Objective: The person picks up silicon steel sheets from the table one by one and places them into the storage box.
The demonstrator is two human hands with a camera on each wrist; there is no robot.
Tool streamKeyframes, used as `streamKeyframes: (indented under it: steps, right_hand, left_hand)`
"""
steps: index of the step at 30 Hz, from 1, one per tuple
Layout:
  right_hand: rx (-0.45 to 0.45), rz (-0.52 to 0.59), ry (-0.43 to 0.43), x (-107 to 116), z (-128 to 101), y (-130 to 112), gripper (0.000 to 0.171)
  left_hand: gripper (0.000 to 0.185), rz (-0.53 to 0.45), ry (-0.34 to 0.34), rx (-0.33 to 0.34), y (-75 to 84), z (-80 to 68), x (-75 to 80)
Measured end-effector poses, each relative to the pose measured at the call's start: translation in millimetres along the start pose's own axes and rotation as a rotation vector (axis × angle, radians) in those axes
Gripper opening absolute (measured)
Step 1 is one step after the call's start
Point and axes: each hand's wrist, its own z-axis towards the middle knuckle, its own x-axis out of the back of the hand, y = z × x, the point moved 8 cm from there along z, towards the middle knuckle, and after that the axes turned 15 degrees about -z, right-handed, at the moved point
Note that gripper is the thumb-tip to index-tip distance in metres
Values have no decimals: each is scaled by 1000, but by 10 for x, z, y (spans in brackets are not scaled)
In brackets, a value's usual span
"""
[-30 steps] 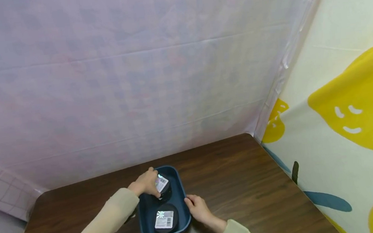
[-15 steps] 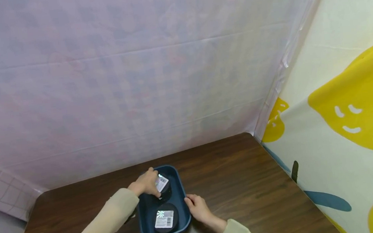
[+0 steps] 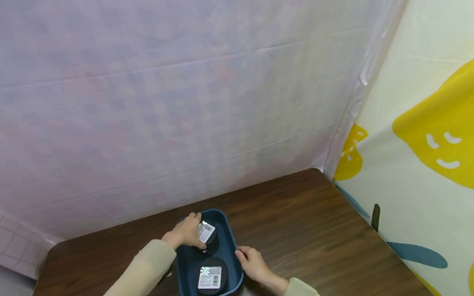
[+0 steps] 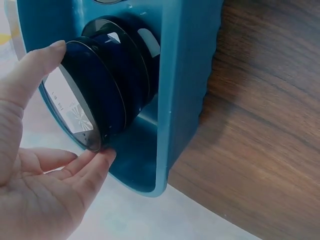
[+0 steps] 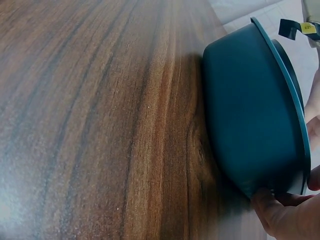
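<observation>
Glossy dark jar (image 4: pixel 107 85), matt plastic tray (image 3: pixel 230 251), wood-grain table (image 3: pixel 304 227).

soft, even, bright light; glare on the dark brown wooden table (image 3: pixel 295 218), soft shadows, wrist views blurred up close

Dark blue tray (image 3: pixel 231 251), black jars (image 3: pixel 210 277), brown woodgrain table (image 3: pixel 304 227), lemon-print cloth (image 3: pixel 447 147).
</observation>
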Motion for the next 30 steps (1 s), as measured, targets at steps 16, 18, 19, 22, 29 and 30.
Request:
streamKeyframes:
  steps: [16, 18, 19, 22, 29, 30]
  right_hand:
    - [-62, 104, -169, 32, 155, 90, 28]
    - [-7, 32, -127, 86, 178, 46, 31]
    - [32, -17, -94, 117, 188, 9, 33]
    - [156, -175, 24, 226, 192, -139, 40]
    - [416, -526, 205, 338, 72, -570, 58]
    - [430, -577, 212, 343, 54, -613, 61]
  left_hand:
    - [39, -19, 383, -61, 105, -431, 413]
    - [38, -82, 428, -52, 127, -510, 426]
    - [36, -115, 452, -50, 148, -548, 431]
    - [35, -205, 521, -54, 222, -646, 414]
    - [54, -13, 699, -77, 415, -920, 170]
    - [58, 38, 711, -74, 447, -959, 108]
